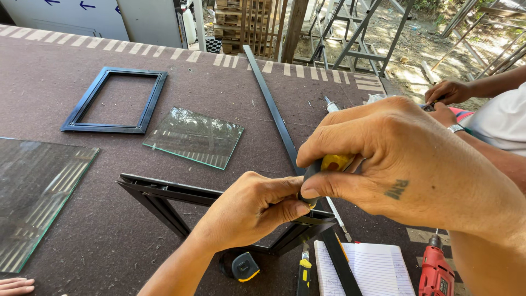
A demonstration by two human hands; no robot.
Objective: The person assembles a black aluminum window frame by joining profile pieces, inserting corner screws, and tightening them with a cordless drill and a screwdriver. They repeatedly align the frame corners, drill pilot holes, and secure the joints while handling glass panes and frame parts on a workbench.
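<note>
Head view, and I read it from the left edge across: a large clear glass pane (38,197) lies flat on the brown fibreboard worktable (98,241), with somebody else's fingertips (15,285) just showing at the bottom corner beside it. Further back rests a small finished black aluminium rectangular frame (112,100), and just right of that a smaller clear glass sheet (194,137), both lying apart from everything else. Near the middle, my left hand (249,211) is curled shut around the corner of the open black aluminium frame under assembly (164,200), pinching it where the tool tip meets the joint. My right hand (405,164) is wrapped tight around a yellow-and-black screwdriver handle (331,163), fingers fully closed, pressing down at that same corner. A long black aluminium bar (271,104) runs away behind the hands. Below sit a black-and-yellow tape measure (241,267), a yellow utility knife (304,269), a lined white notebook (372,268) and a red cordless drill (435,271). At the far right another person's hands (446,93) work on something small that I cannot make out. My worry from here: the tip is hidden under my fingers, so if it skips off the screw it could jab my left thumb or gouge the frame's finish, and a jolted frame might slide toward the loose glass.
</note>
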